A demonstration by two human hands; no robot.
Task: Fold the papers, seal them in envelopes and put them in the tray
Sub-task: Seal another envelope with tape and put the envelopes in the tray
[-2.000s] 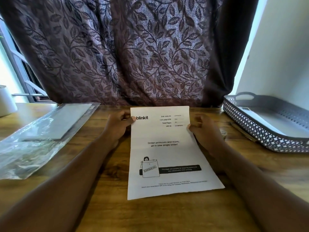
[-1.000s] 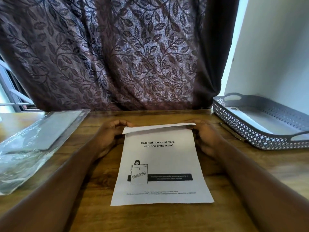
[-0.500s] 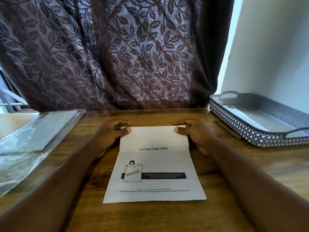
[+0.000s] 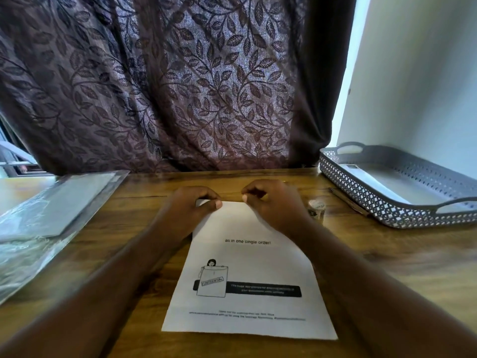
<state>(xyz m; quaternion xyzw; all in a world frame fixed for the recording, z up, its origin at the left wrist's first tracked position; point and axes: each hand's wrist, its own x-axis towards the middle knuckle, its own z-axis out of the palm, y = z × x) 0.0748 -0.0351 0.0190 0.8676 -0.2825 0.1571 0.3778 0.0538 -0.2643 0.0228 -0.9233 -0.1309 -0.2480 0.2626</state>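
A white printed paper lies on the wooden table in front of me, its far third folded down over the print. My left hand and my right hand sit close together at the far folded edge, thumbs and fingertips pinching the crease. The grey perforated tray stands at the right against the wall, with a white envelope lying flat inside it. A clear plastic bag of envelopes rests at the left.
A small tape roll and a pen lie between my right hand and the tray. A dark leaf-patterned curtain hangs right behind the table's far edge. A white wall rises behind the tray.
The sheet's top was lifted and folded down toward me, hiding the header. Both hands then slid from the outer corners toward the middle of the folded edge.
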